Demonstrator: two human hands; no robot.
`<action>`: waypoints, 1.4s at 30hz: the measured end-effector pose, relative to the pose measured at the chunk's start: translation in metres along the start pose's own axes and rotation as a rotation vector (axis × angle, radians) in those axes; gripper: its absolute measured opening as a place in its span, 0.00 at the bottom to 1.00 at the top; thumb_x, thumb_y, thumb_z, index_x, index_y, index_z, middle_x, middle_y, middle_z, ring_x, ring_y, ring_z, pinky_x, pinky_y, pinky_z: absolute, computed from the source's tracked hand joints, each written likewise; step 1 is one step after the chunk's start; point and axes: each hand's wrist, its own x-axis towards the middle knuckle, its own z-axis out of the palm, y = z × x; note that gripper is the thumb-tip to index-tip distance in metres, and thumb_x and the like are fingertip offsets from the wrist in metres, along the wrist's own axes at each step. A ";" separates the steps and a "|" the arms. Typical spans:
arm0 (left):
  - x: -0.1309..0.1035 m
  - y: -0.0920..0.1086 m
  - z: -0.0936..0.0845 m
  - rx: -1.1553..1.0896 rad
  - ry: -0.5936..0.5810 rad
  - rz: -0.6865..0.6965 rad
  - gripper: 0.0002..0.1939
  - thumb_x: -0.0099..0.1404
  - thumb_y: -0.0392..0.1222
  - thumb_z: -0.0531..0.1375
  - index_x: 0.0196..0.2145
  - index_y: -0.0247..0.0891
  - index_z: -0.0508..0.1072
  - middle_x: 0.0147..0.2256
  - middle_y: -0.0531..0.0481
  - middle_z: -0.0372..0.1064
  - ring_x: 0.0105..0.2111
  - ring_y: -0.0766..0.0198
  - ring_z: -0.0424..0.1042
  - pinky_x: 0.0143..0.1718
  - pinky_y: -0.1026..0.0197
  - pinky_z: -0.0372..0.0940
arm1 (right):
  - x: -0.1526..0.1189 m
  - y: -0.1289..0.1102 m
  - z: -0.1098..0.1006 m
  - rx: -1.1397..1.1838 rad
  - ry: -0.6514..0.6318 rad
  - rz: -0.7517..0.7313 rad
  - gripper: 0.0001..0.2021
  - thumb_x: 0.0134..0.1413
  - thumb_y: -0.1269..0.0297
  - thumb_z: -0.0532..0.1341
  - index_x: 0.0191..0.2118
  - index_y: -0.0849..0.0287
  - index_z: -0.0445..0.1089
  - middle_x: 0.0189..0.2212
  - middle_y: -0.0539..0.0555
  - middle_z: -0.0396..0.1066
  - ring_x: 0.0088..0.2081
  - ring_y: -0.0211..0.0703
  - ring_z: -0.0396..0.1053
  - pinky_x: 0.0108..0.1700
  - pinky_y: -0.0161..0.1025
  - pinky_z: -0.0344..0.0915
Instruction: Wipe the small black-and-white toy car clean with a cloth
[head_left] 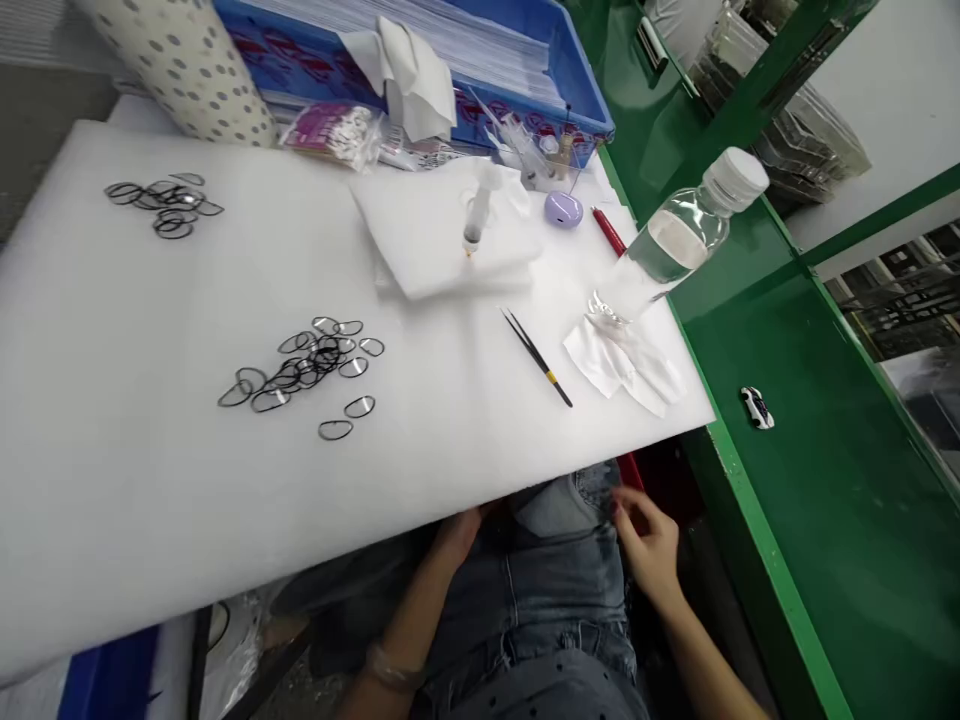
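Fig.: I see both hands low-centre of frame, below the white foam sheet [112, 480]: left hand [459, 530] w/ fingers hidden under its edge, grip can't tell, right hand [651, 545] loosely open, empty, on the jeans [540, 590]; black rings [304, 370] mid-left and tweezers [537, 357] centre lie untouched.

There is a single view, from a camera worn on the person's head, looking forward and steeply down. The white worktop [150, 450] fills the left and middle of the frame, tilted so its near edge runs from lower left up to the right. A green shelf frame [810, 480] takes the right side. The person's lap and both hands, left hand [459, 532] and right hand [649, 545], sit at the bottom centre, close under the lens. The blue tray [570, 80] lies farthest, at the top edge.
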 end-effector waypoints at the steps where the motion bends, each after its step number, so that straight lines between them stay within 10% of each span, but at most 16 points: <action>1: 0.001 -0.001 -0.001 0.008 0.000 0.001 0.16 0.56 0.45 0.66 0.42 0.39 0.74 0.37 0.46 0.77 0.40 0.55 0.76 0.45 0.53 0.69 | 0.005 -0.006 -0.013 -0.027 0.034 0.009 0.18 0.59 0.49 0.58 0.39 0.58 0.76 0.35 0.57 0.77 0.36 0.51 0.75 0.35 0.43 0.72; 5: 0.002 0.003 -0.006 0.078 -0.044 -0.021 0.16 0.57 0.47 0.65 0.41 0.38 0.73 0.39 0.44 0.77 0.43 0.55 0.75 0.47 0.53 0.69 | 0.078 0.000 -0.090 -0.354 0.371 0.184 0.20 0.61 0.56 0.51 0.50 0.61 0.72 0.45 0.62 0.76 0.46 0.52 0.74 0.50 0.47 0.68; 10: 0.007 0.010 -0.004 0.154 -0.107 -0.013 0.15 0.55 0.50 0.64 0.36 0.38 0.73 0.38 0.43 0.75 0.41 0.55 0.75 0.47 0.53 0.69 | 0.145 0.037 -0.145 -0.470 0.323 0.338 0.19 0.44 0.61 0.64 0.44 0.63 0.76 0.37 0.65 0.78 0.43 0.64 0.75 0.48 0.56 0.67; 16: -0.042 0.026 0.009 0.327 -0.245 0.100 0.18 0.50 0.52 0.69 0.33 0.36 0.78 0.33 0.45 0.76 0.36 0.55 0.74 0.43 0.53 0.69 | 0.124 -0.005 -0.110 -0.364 0.411 0.177 0.21 0.50 0.57 0.63 0.48 0.61 0.72 0.40 0.63 0.77 0.42 0.59 0.75 0.48 0.55 0.70; 18: -0.082 0.044 0.015 0.432 -0.428 0.151 0.16 0.48 0.45 0.72 0.35 0.37 0.80 0.34 0.46 0.77 0.36 0.56 0.75 0.40 0.57 0.70 | 0.107 -0.045 -0.084 -0.200 0.383 -0.127 0.20 0.54 0.56 0.63 0.52 0.57 0.69 0.44 0.59 0.75 0.42 0.52 0.75 0.44 0.46 0.73; 21: -0.137 0.084 0.025 0.694 -0.930 0.626 0.11 0.65 0.42 0.63 0.46 0.44 0.79 0.38 0.46 0.78 0.34 0.61 0.77 0.38 0.62 0.72 | 0.085 -0.117 -0.034 0.031 -0.090 -0.737 0.19 0.60 0.65 0.62 0.56 0.55 0.65 0.44 0.58 0.75 0.41 0.45 0.75 0.44 0.41 0.72; 22: -0.149 0.099 0.029 0.744 -0.889 0.891 0.13 0.66 0.39 0.62 0.48 0.47 0.78 0.39 0.47 0.78 0.37 0.60 0.77 0.42 0.61 0.72 | 0.082 -0.140 -0.018 0.086 -0.244 -0.891 0.19 0.61 0.67 0.60 0.57 0.56 0.63 0.45 0.59 0.75 0.43 0.46 0.74 0.45 0.42 0.72; 24: -0.159 0.128 0.036 0.938 -0.425 1.296 0.23 0.66 0.32 0.59 0.56 0.51 0.72 0.52 0.46 0.74 0.51 0.56 0.74 0.52 0.56 0.70 | 0.085 -0.180 0.011 0.113 -0.417 -1.072 0.17 0.63 0.68 0.57 0.56 0.59 0.63 0.43 0.60 0.75 0.44 0.49 0.74 0.46 0.46 0.72; 26: -0.155 0.147 0.039 1.145 -0.044 1.446 0.32 0.66 0.29 0.56 0.65 0.51 0.60 0.61 0.44 0.64 0.60 0.52 0.67 0.56 0.51 0.68 | 0.099 -0.209 0.030 0.128 -0.511 -1.116 0.11 0.63 0.67 0.57 0.50 0.59 0.66 0.39 0.59 0.76 0.41 0.49 0.74 0.44 0.46 0.71; 28: -0.144 0.153 0.039 1.273 0.095 1.475 0.36 0.67 0.28 0.52 0.69 0.49 0.52 0.62 0.43 0.64 0.60 0.54 0.67 0.54 0.53 0.70 | 0.120 -0.227 0.038 0.202 -0.461 -0.965 0.07 0.62 0.62 0.58 0.44 0.57 0.67 0.36 0.56 0.75 0.38 0.46 0.73 0.42 0.43 0.70; 32: -0.109 0.136 0.037 1.329 0.209 1.527 0.32 0.66 0.29 0.54 0.65 0.46 0.61 0.56 0.43 0.71 0.54 0.55 0.73 0.53 0.56 0.71 | 0.174 -0.250 0.044 0.334 -0.213 -0.645 0.13 0.60 0.57 0.58 0.46 0.57 0.63 0.39 0.57 0.73 0.38 0.47 0.71 0.40 0.43 0.67; 35: -0.086 0.141 0.045 1.513 0.037 1.440 0.34 0.55 0.39 0.69 0.60 0.42 0.70 0.55 0.36 0.71 0.45 0.49 0.77 0.46 0.53 0.75 | 0.208 -0.263 0.055 0.322 -0.284 -0.701 0.12 0.56 0.56 0.60 0.42 0.57 0.67 0.34 0.57 0.73 0.35 0.51 0.71 0.37 0.44 0.64; 38: -0.094 0.164 0.054 1.608 -0.128 1.214 0.41 0.46 0.44 0.74 0.58 0.40 0.72 0.58 0.34 0.67 0.49 0.43 0.74 0.50 0.47 0.72 | 0.228 -0.272 0.062 0.331 -0.393 -0.700 0.12 0.57 0.54 0.58 0.29 0.57 0.67 0.22 0.53 0.68 0.28 0.48 0.67 0.35 0.43 0.61; 42: -0.126 0.186 0.063 1.478 -0.208 1.095 0.37 0.43 0.37 0.74 0.54 0.45 0.75 0.59 0.43 0.68 0.61 0.44 0.61 0.63 0.45 0.59 | 0.221 -0.274 0.047 0.526 -0.503 -0.656 0.17 0.60 0.49 0.55 0.32 0.57 0.68 0.32 0.57 0.72 0.35 0.49 0.69 0.39 0.44 0.63</action>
